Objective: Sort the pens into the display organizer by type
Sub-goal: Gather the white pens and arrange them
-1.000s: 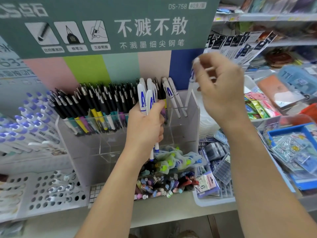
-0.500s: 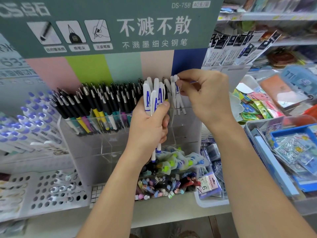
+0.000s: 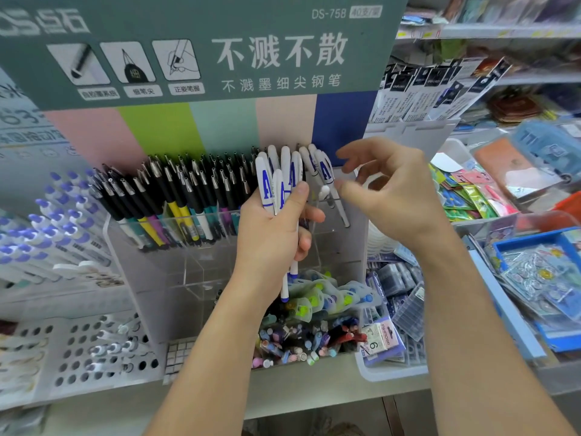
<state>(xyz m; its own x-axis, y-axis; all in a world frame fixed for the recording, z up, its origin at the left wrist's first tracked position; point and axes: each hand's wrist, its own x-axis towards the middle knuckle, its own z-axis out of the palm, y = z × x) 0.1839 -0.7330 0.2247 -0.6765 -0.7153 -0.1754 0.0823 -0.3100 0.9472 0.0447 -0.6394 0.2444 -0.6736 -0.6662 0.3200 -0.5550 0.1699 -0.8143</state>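
Head view: left hand (image 3: 270, 237) clenches a bundle of white pens (image 3: 276, 184) while the right hand (image 3: 386, 190) hangs released beside the organizer (image 3: 188, 278); a loosened grip could spill them

Head view, forward and down, close in.
Display organizer (image 3: 201, 265) sits centre; backing sign (image 3: 195, 51) at 12 o'clock; forearms enter from 6 o'clock.

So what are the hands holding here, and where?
Left hand grips a bunch of white pens around their mid-barrels. Right hand holds nothing, fingers open.
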